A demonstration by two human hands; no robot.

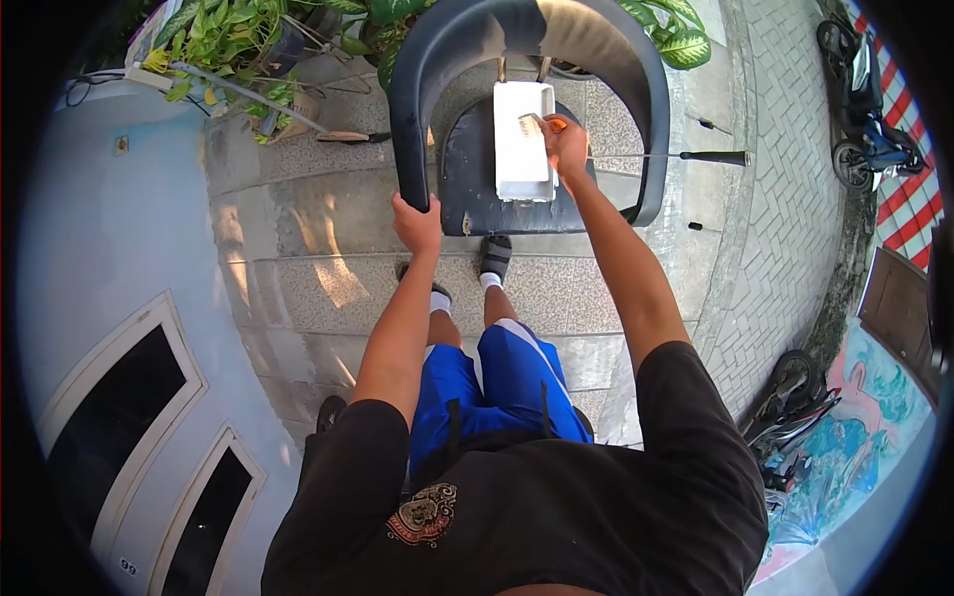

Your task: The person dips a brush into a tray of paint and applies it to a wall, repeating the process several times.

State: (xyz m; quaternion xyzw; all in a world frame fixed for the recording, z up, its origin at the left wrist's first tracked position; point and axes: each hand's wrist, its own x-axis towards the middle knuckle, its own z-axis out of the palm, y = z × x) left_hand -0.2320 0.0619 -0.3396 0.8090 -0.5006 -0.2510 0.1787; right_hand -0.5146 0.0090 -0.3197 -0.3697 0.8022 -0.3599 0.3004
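Observation:
A black tub-shaped chair (628,94) with worn, peeling patches stands in front of me. My left hand (417,223) is closed around the front end of its left armrest. On the seat rests a white rectangular box (512,164), one broad face bright in the sun. My right hand (567,147) is closed on a paintbrush (556,124) with an orange handle. Its pale bristles lie against the face of the box, near the upper middle. The palm hides part of the handle.
Leafy potted plants (248,45) crowd behind the chair. A black-handled thin rod (715,157) lies right of it, and a black-handled tool (353,136) lies left. A pale blue wall (119,228) runs along the left. Motorbikes (870,129) stand beyond the paved lane (785,199).

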